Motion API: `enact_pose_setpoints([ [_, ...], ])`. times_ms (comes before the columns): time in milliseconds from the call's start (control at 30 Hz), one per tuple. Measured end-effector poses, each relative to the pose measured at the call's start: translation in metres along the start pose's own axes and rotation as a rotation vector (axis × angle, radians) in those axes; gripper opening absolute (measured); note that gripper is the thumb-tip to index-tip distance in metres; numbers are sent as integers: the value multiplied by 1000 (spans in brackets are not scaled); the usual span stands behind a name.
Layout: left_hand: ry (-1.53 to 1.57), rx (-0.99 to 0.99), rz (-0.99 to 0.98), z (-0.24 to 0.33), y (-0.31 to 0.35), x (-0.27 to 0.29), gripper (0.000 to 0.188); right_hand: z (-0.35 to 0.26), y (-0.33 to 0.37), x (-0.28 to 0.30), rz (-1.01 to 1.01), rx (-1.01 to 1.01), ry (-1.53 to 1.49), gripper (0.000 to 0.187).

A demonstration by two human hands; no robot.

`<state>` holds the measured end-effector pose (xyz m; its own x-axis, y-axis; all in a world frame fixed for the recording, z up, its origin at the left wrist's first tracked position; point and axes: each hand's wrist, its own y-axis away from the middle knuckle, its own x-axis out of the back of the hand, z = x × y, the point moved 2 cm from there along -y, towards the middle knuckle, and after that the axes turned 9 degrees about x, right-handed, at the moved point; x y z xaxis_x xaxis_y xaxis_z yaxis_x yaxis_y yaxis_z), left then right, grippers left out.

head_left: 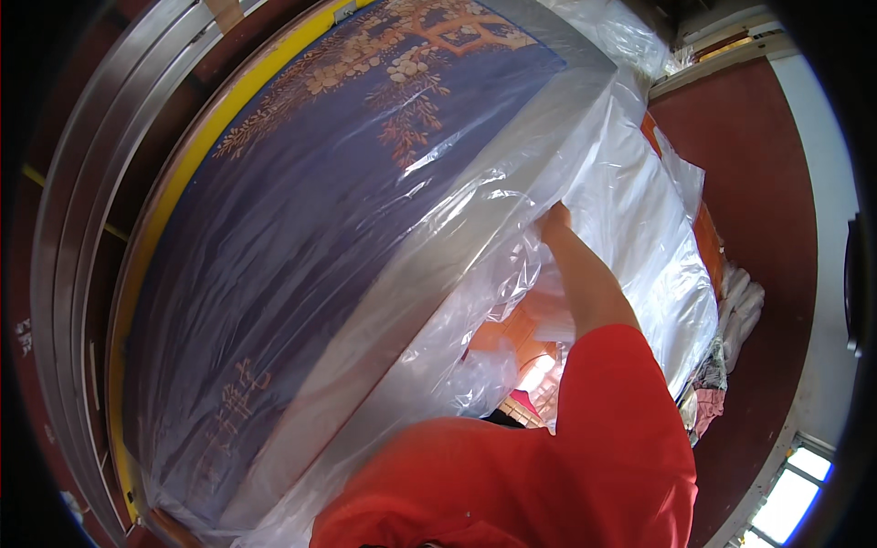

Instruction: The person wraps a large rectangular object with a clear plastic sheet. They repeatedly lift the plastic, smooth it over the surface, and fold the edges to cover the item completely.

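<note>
My right arm in a red sleeve (617, 393) reaches forward. At its end my right hand (554, 222) is closed on clear plastic sheeting (512, 242), which gathers in creases around the fingers. The sheeting spreads leftward over a large purple-blue panel (301, 237) decorated with orange and cream flowers and a few painted characters. Along the panel's near side runs a pale, plain border (384, 338), also under the film. My left hand is out of sight.
A yellow strip (155, 219) edges the panel's left side, with silvery metal rails (87, 210) beyond. More plastic (630, 237) drapes right of my hand. A dark red surface (749, 183), bundled cloth (708, 402) and a window (790, 498) are at the right.
</note>
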<state>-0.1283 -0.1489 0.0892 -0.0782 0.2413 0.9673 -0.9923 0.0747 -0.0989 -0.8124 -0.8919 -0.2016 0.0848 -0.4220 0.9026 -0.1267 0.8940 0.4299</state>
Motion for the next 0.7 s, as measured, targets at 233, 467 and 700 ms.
enact_pose_setpoints([
  [233,-6,19,-159,26,9,-8,55,29,105,77,161,738,609,18],
  [467,-719,-230,-129,64,-13,-1,42,118,127,103,-168,-35,490,18],
  [700,111,-599,-434,309,117,71,37,-32,207,163,-92,852,193,24],
])
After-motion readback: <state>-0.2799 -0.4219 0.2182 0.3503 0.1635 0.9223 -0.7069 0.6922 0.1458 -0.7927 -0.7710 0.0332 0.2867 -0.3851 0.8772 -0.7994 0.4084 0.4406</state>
